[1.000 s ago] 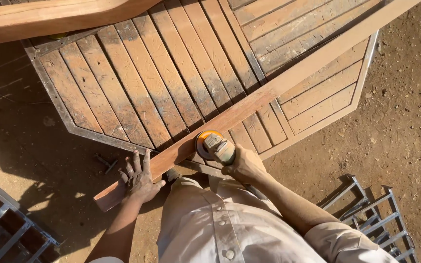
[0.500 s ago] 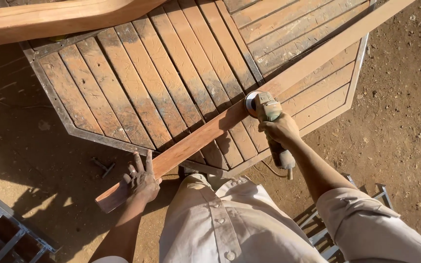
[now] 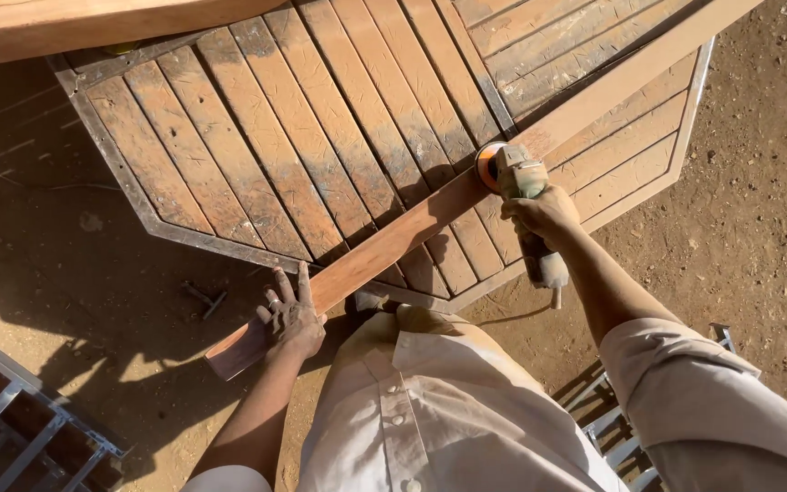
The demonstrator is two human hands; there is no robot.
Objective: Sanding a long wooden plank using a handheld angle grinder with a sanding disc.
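Seen from your own head camera, your right hand (image 3: 544,211) is wrapped tight around the body of a grey angle grinder (image 3: 528,211), whose orange disc (image 3: 486,166) sits against the edge of a long wooden plank (image 3: 466,194). The plank lies diagonally across a weathered slatted tabletop (image 3: 321,128) with a grey metal frame, running from the upper right down to its near end just in front of your waist. There your left hand (image 3: 291,319) rests flat on the plank, fingers (image 3: 303,281) spread and pressing down, gripping nothing. A second timber beam (image 3: 93,23) crosses the upper left corner. Metal frames (image 3: 11,424) lie on the dirt ground (image 3: 758,210) at lower left, with more metalwork behind your right arm.
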